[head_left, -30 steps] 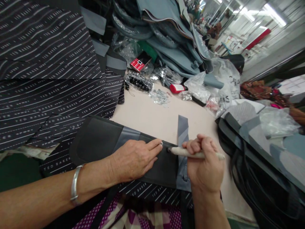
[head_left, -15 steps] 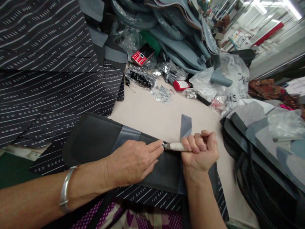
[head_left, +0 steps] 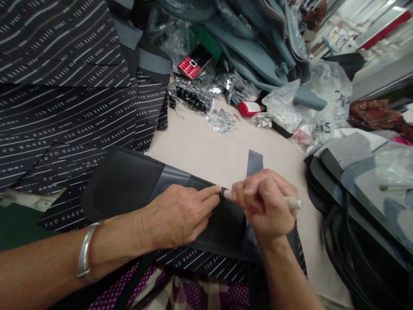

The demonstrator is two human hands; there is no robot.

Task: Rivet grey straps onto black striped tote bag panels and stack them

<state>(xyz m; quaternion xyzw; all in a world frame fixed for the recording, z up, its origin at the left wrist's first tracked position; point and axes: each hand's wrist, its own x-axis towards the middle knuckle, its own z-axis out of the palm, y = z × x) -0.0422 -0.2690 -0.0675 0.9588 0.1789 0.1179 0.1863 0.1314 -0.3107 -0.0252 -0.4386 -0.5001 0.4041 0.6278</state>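
My left hand (head_left: 180, 213) lies with stretched fingers on a long black bag panel (head_left: 129, 185). Its fingertips touch the panel near the upper edge, beside a small dark metal tip (head_left: 222, 192). That tip belongs to a screwdriver-like tool with a white-wrapped handle (head_left: 294, 202), and my right hand (head_left: 266, 202) is closed around it. The handle's butt sticks out past the right side of my fist. Under the fingertips, what the tip meets is too small to make out. Grey bands (head_left: 171, 177) cross the panel, which rests on black printed lining fabric (head_left: 196, 262) over my lap.
Printed black fabric (head_left: 64, 103) covers the left side. Loose small metal pieces (head_left: 222, 120), a red-keyed phone (head_left: 195, 62) and a red bottle (head_left: 250, 108) lie at the back of the beige table (head_left: 200, 146). Grey bag parts (head_left: 254, 56) and black strapped pieces (head_left: 361, 224) are piled around.
My right fist has turned about the handle, so the back of the hand now faces up and the butt shows at right. My left hand stays nearly still; the view has shifted slightly.
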